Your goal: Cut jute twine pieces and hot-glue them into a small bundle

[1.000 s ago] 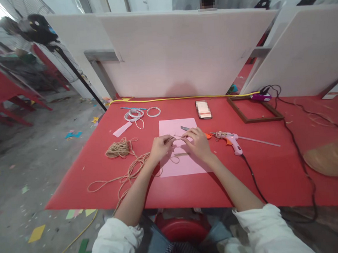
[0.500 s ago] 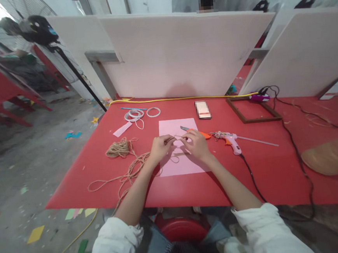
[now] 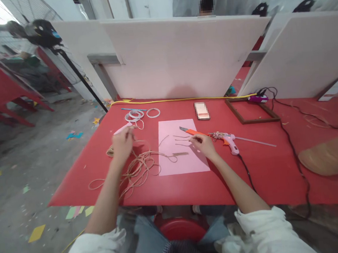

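My right hand (image 3: 205, 146) is closed in a pinch on a short piece of twine (image 3: 181, 140), whose thin end points left over a pink sheet of paper (image 3: 184, 166). My left hand (image 3: 123, 142) is raised over the twine bundle (image 3: 109, 151), its fingers bent and slightly blurred; a faint strand seems to run from them. Loose twine (image 3: 139, 166) spreads in loops below that hand, one end reaching the sheet. A short twine strip (image 3: 180, 154) lies on the paper. Beyond my right fingers rests an orange utility knife (image 3: 191, 131), touching or close to a pink glue gun (image 3: 231, 143).
On the red table (image 3: 174, 188) lie a coil of white cord (image 3: 134, 115), a white ring (image 3: 153, 113), a phone (image 3: 202, 111) and a brown frame (image 3: 244, 116). A black cable (image 3: 291, 144) runs down the right side. White panels (image 3: 175, 56) stand behind.
My hands were together over the pink sheet and are now apart. The left has moved left to the twine bundle; the right has shifted slightly right and down, with a twine piece in its fingers.
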`<state>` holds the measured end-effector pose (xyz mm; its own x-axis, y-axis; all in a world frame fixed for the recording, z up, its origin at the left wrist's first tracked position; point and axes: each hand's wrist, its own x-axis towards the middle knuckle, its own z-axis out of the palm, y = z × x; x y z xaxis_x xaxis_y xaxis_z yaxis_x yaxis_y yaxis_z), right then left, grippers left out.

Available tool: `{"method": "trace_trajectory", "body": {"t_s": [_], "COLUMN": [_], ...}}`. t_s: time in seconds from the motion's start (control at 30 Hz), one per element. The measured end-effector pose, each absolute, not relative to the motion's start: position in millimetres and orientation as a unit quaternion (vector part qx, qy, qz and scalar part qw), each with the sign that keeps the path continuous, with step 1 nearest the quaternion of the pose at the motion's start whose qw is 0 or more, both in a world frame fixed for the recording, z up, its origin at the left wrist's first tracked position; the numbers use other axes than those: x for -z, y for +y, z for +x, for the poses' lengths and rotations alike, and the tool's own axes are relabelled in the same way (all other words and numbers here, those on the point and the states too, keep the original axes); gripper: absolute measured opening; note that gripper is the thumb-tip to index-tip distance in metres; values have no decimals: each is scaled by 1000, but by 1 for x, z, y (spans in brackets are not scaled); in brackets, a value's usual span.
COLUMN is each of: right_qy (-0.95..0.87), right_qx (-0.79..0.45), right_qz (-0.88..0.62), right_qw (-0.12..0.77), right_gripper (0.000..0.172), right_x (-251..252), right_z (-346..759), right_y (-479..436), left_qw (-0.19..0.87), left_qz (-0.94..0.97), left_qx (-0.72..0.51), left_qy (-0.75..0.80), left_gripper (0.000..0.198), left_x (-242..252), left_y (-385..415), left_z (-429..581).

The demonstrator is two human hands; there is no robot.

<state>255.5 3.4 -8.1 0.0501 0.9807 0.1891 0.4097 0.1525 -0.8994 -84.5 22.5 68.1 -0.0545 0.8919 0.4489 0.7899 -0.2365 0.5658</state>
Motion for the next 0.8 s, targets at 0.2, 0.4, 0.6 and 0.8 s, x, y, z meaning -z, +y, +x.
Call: {"method": "trace_trajectory", "body": {"t_s": [0.2, 0.4, 0.6, 0.8], "right_qy": [-642, -708, -724, -734], "right_qx": [-261, -193, -220, -250], "right_qz": [-574, -540, -547, -541], "right_qw": [436, 412, 358, 326], "right_gripper": [26, 25, 18, 16], "right_x": [11, 10, 9, 13], "right_z": [260, 259, 254, 253], "right_y": [-9, -26, -28, -24], "left_qw": [-46, -116, 103, 93], "left_qz": [669, 686, 853, 858], "left_qx": [-186, -232, -239, -240], "left_qy": [718, 680, 452, 444], "left_gripper": [34, 53, 11, 15], "left_x": [-104, -87, -31, 2], "left_y": [19, -1, -19, -16], "left_z": [-157, -104, 9, 15]}}
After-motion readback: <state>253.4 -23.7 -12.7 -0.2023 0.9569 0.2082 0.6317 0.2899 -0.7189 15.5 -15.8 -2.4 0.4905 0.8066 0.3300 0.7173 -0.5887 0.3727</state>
